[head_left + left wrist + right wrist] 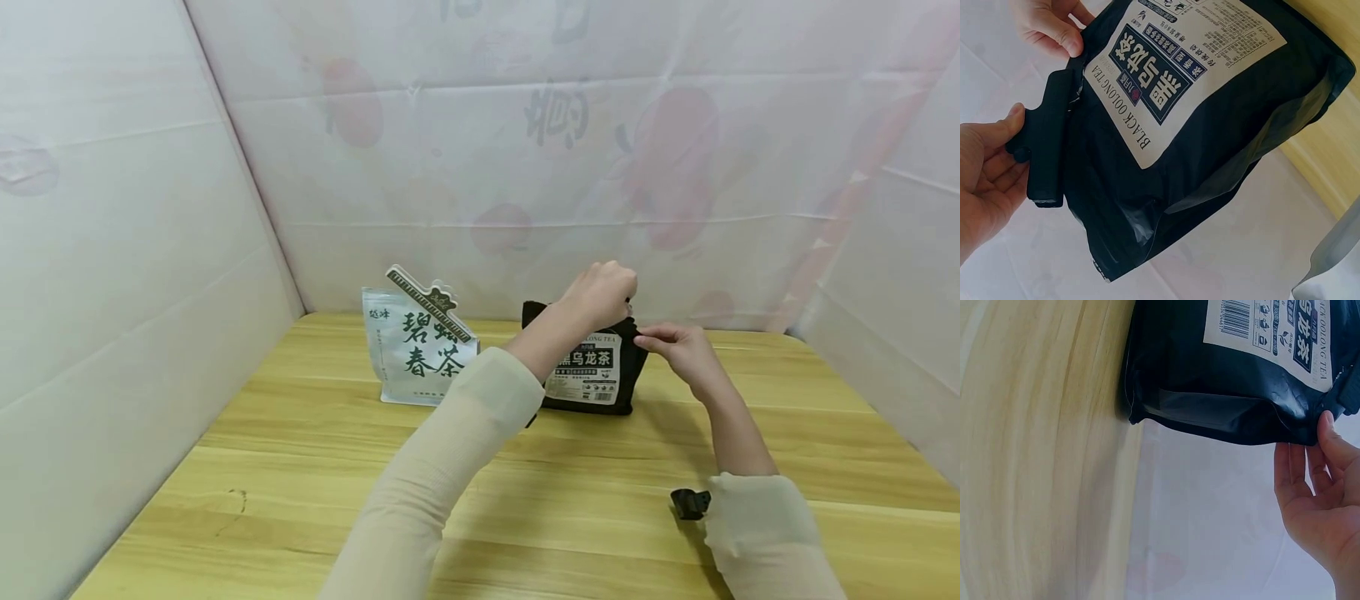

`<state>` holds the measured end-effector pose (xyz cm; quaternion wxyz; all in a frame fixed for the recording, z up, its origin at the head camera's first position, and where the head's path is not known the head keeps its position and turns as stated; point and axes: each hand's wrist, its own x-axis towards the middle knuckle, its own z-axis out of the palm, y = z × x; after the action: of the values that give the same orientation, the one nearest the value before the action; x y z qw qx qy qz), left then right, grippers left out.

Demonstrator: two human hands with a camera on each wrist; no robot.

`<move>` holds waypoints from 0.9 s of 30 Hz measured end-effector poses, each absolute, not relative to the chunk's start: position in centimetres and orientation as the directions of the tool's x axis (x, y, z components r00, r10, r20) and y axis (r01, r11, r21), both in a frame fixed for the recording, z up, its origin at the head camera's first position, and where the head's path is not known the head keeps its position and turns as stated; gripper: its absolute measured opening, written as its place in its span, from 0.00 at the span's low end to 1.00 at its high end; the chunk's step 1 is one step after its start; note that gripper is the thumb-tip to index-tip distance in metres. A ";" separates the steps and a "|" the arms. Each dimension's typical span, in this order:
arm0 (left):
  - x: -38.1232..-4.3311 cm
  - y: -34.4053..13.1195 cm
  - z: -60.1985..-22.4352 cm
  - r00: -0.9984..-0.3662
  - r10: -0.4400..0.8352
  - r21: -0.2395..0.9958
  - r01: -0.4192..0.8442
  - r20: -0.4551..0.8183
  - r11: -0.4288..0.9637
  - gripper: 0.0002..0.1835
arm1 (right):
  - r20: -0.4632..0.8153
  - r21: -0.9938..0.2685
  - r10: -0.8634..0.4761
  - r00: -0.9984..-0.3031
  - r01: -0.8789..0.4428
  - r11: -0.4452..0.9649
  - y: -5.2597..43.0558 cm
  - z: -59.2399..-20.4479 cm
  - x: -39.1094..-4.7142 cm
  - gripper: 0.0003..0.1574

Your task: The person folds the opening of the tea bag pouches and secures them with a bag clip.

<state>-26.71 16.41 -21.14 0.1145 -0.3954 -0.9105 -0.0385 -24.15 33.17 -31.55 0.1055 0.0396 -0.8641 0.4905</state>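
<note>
A black bag of oolong tea (585,367) with a pale label stands upright on the table. My left hand (603,292) grips a black clip (1050,140) by its handle, with thumb and fingers on either side. The clip's long bar lies along the bag's top edge. At the bag's upper right corner, my right hand (682,346) pinches the black film between thumb and fingers. The right wrist view shows the right thumb on the front face near the clip, with the fingers behind. In the head view the left forearm hides part of the bag.
Left of the black bag stands a white tea bag (405,379) with dark green lettering. A long, ruler-patterned clip (435,302) sits slanted across its upper right corner. Pale printed cloth (465,167) walls the wooden table (315,483) at the back and sides.
</note>
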 end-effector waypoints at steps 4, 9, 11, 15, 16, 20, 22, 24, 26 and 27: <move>-26.7 16.4 -21.2 -0.661 0.711 -0.013 0.730 0.240 0.683 0.08 | 0.225 -0.839 0.036 -0.974 -0.175 0.516 33.2 -31.5 -24.1 0.28; -26.7 16.1 -21.2 -0.663 0.714 0.011 0.735 0.223 0.678 0.07 | 0.246 -0.836 -0.033 -0.969 -0.229 0.499 33.9 -32.1 -24.5 0.25; -26.7 15.9 -21.2 -0.665 0.717 0.022 0.736 0.207 0.676 0.06 | 0.239 -0.832 -0.055 -0.969 -0.234 0.503 34.0 -32.1 -24.6 0.25; -26.6 15.5 -21.4 -0.679 0.708 0.055 0.728 0.193 0.683 0.06 | 0.209 -0.829 -0.032 -0.977 -0.194 0.525 33.3 -31.6 -24.4 0.30; -26.6 15.4 -21.4 -0.682 0.706 0.052 0.726 0.192 0.686 0.07 | 0.204 -0.827 -0.037 -0.978 -0.193 0.527 33.2 -31.5 -24.4 0.30; -26.4 14.6 -21.7 -0.690 0.698 -0.034 0.706 0.192 0.707 0.17 | 0.187 -0.821 -0.048 -0.981 -0.183 0.540 32.9 -31.3 -24.3 0.30; -26.3 13.9 -22.0 -0.686 0.696 -0.085 0.697 0.211 0.712 0.21 | 0.186 -0.814 -0.061 -0.981 -0.189 0.550 32.9 -31.3 -24.3 0.30; -26.2 13.1 -22.3 -0.682 0.686 -0.100 0.687 0.254 0.720 0.24 | 0.187 -0.807 -0.063 -0.980 -0.190 0.559 32.9 -31.3 -24.3 0.30; -26.3 12.3 -22.7 -0.681 0.658 -0.070 0.676 0.321 0.734 0.25 | 0.188 -0.803 -0.071 -0.980 -0.195 0.563 33.1 -31.4 -24.4 0.30; -26.3 11.8 -22.9 -0.681 0.637 -0.046 0.669 0.362 0.741 0.25 | 0.190 -0.802 -0.074 -0.979 -0.198 0.564 33.2 -31.4 -24.4 0.30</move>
<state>-26.35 11.82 -22.93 0.1802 -0.3567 -0.9156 -0.0448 -24.40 33.15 -31.39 0.0676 0.0770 -0.8817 0.4606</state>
